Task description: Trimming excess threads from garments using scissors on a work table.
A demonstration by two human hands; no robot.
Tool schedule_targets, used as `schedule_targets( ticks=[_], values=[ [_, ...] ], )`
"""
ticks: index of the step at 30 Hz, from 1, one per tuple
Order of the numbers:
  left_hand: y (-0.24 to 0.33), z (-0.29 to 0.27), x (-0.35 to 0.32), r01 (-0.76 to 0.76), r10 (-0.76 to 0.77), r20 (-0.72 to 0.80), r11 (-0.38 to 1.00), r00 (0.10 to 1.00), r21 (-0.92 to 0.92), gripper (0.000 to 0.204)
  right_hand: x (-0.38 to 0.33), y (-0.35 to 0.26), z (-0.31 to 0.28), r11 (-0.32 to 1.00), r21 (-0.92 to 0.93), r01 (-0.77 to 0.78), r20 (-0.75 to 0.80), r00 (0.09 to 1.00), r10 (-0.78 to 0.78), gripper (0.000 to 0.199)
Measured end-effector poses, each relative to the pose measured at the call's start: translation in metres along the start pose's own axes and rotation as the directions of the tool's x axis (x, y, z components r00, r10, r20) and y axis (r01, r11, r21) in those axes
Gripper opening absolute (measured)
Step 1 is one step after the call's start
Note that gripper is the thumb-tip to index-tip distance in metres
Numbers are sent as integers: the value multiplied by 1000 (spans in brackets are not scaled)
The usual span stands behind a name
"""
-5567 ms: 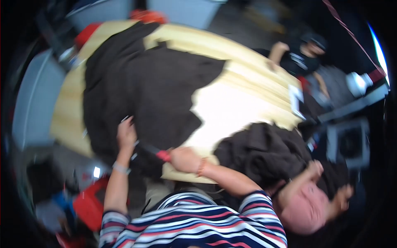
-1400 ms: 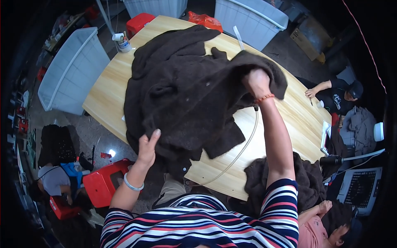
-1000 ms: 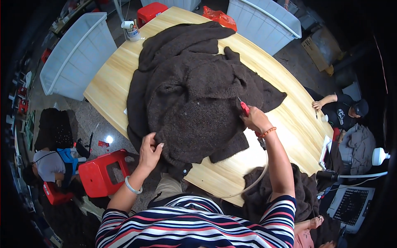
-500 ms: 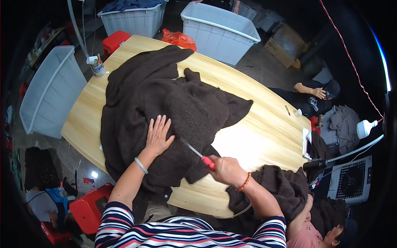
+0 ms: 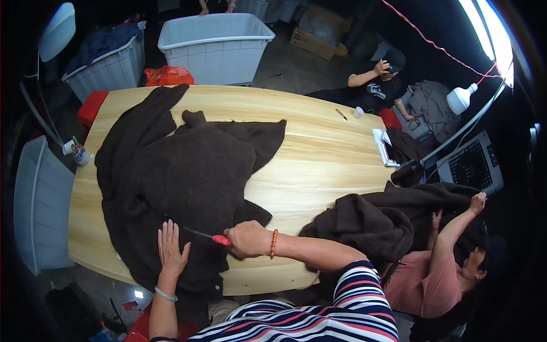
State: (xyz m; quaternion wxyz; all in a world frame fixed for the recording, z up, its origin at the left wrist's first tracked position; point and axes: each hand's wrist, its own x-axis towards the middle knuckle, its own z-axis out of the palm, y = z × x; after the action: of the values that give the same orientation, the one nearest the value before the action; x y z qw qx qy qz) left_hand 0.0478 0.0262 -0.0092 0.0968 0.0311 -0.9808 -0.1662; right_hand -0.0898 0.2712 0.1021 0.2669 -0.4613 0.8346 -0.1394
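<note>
A large dark brown fuzzy cloth piece [image 5: 188, 171] lies spread over the left part of the wooden table [image 5: 319, 159]. My left hand [image 5: 172, 253] rests flat on its near part, fingers stretched out and holding nothing. Just to the right, my right hand [image 5: 249, 238] is closed round the red handle of a tool with a thin metal shaft [image 5: 220, 240]. The shaft points left, low over the cloth and close to my left fingertips. Whether its tip touches the cloth I cannot tell, and the exact kind of tool is unclear.
At the right, a person in pink [image 5: 424, 282] handles another brown cloth heap [image 5: 364, 225]. Grey tubs [image 5: 215, 54] stand beyond the table. A cup of tools [image 5: 81, 155] is at the left edge; a white cup [image 5: 358, 112] and pen [image 5: 341, 114] lie far right.
My view has swung to the right. Both hands have come nearer to me on the cloth, and the tool now lies flatter, pointing left. The person in pink has raised an arm with the cloth.
</note>
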Motion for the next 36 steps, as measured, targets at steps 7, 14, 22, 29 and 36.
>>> schedule_targets(
  ticks=[7,14,22,29,36],
  values=[
    [-12,-11,58,211,-424,-237,770,874,-602,48,-28,-8,-20,998,50,-39,-158,986,47,24],
    [-26,-5,94,414,-545,-75,712,835,-567,60,-16,-13,-17,992,9,-126,-96,987,126,23],
    [-41,9,66,377,-482,-230,844,845,-382,28,-14,-21,-20,994,-46,-99,-68,993,96,24],
    [-47,4,61,259,-425,-245,823,871,-506,23,-5,-41,-9,998,-56,38,29,999,-36,21],
    [-52,10,54,296,-506,-81,618,859,-729,25,17,-41,-12,994,-113,5,-20,1000,-8,23]
  ],
)
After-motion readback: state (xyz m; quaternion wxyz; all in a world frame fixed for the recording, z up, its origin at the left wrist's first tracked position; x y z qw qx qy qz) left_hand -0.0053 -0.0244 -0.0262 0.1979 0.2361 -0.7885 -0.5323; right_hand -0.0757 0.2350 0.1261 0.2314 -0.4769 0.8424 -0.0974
